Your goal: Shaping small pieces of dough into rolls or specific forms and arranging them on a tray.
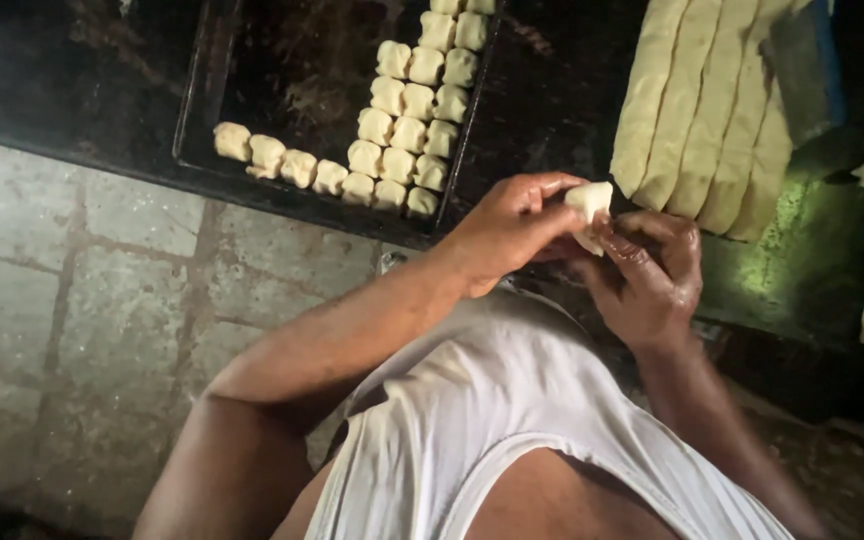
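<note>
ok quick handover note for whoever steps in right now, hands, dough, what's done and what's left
Left hand: fingers pinching the dough piece from the left.
Right hand: cupped under and beside the same piece, fingers on it.
Tray: dark, on the bench, with shaped pieces in three columns at its right side and a row along the near edge.
Dough strips: long, side by side, right of the tray, uncut.
Done: part of the tray filled.
Left: the piece in hand is not on the tray; most of the tray is bare; the strips remain.

top: white sleeveless undershirt point(492, 420) | arms: bare | wrists: no jewellery
</note>
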